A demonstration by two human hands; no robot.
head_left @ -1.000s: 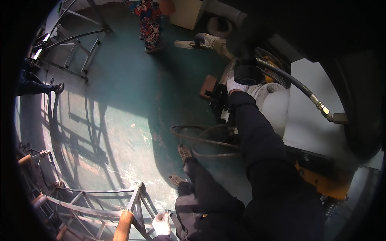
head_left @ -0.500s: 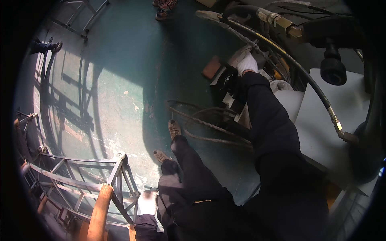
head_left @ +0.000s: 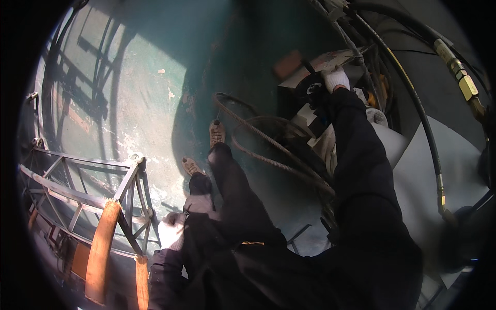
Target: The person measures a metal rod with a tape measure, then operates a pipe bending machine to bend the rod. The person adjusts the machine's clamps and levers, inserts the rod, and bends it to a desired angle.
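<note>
My right hand [head_left: 337, 78], in a white knit glove, reaches far out at the upper right. Its fingers are curled down at the right side of a dark machine part with a round black face [head_left: 313, 90]; what they grip is hidden. A pale, flat-topped surface [head_left: 338, 59] lies just beyond that hand. My left hand [head_left: 171, 230], also white-gloved, is low beside my left thigh, near a metal frame [head_left: 129, 178]. Bright sun washes out this glove. Its fingers look curled, and anything in them cannot be made out.
Ribbed flexible conduit [head_left: 268, 139] loops over the green floor [head_left: 160, 103] beside my shoes. A black hose [head_left: 413, 108] with brass fittings hangs at the right, above a white panel [head_left: 439, 160]. Wooden handles [head_left: 103, 248] stand at the lower left. A reddish-brown block [head_left: 287, 64] sits beyond the machine part.
The view has shifted, and the hose now appears farther right. My left hand has come higher and more fully into view. My right hand stays beside the dark machine part.
</note>
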